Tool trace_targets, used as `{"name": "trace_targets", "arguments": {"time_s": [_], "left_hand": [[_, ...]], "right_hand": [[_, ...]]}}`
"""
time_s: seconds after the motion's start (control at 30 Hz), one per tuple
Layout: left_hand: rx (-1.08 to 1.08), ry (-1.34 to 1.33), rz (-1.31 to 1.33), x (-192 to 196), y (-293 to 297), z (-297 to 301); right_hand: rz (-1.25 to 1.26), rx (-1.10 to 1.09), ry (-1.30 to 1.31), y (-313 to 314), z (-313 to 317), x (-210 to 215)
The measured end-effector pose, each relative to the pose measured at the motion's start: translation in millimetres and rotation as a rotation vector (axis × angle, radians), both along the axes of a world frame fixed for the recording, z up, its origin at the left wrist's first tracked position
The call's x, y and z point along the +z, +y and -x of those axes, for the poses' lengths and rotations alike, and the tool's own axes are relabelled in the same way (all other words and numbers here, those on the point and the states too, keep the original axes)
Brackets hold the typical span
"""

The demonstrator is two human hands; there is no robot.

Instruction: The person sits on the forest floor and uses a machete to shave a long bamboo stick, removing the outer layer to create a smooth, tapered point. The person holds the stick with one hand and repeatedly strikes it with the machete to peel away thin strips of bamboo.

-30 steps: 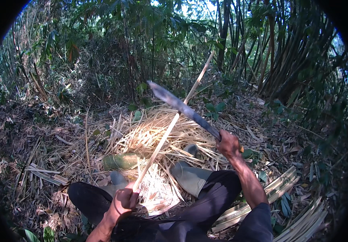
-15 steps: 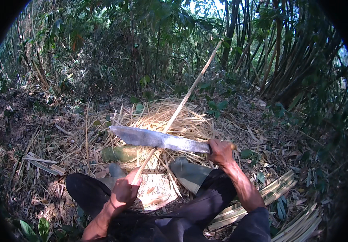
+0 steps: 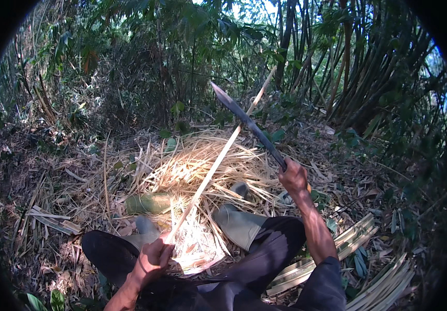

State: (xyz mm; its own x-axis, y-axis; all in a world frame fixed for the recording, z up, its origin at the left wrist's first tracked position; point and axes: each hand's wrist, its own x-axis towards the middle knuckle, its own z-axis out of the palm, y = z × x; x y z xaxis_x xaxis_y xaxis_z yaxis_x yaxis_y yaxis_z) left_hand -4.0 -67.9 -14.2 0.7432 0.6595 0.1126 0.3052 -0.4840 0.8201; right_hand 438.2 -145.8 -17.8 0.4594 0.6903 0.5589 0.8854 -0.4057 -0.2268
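My left hand point(image 3: 155, 257) is closed round the near end of a long pale bamboo strip point(image 3: 214, 168). The strip slants up and away to the right over a heap of shavings. In my right hand point(image 3: 295, 179) is the handle of a machete point(image 3: 258, 133), its blade seen nearly edge-on and pointing up to the left. The blade crosses the upper part of the strip; whether it touches cannot be made out. A green bamboo section point(image 3: 149, 203) lies in front of my left boot point(image 3: 145, 228).
Pale shavings point(image 3: 192, 160) are heaped beyond my boots. Split bamboo strips point(image 3: 355, 234) lie beside my right leg, with a further bundle point(image 3: 386, 285) nearer. Short split pieces point(image 3: 52, 220) rest at the left. Bamboo clumps point(image 3: 384, 83) stand behind, over leaf litter.
The machete has moved up and farther along the strip, its blade turning from broadside to nearly edge-on. My right hand has risen slightly; my left hand still grips the strip's near end.
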Motion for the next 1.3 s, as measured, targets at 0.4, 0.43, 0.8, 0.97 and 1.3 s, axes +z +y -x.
{"name": "trace_targets", "arguments": {"time_s": [0.4,0.43,0.8,0.97,1.3], "left_hand": [[0.009,0.084,0.021,16.1,-9.6,15.5],[0.029,0.161,0.035,14.4,-7.3,14.9],[-0.007,0.027,0.153,10.3,-2.3,5.0],[0.030,0.008,0.040,-1.8,7.9,-26.5],[0.092,-0.109,0.090,0.3,10.6,-26.6]], "right_hand": [[-0.035,0.026,-0.035,-9.5,-26.5,-11.5],[0.044,0.038,-0.012,-10.9,-14.6,-3.3],[-0.012,0.048,-0.048,-14.1,-12.3,-22.8],[0.168,0.406,-0.099,-20.5,57.2,-37.8],[0.182,0.428,-0.147,-3.5,66.8,-27.0]]}}
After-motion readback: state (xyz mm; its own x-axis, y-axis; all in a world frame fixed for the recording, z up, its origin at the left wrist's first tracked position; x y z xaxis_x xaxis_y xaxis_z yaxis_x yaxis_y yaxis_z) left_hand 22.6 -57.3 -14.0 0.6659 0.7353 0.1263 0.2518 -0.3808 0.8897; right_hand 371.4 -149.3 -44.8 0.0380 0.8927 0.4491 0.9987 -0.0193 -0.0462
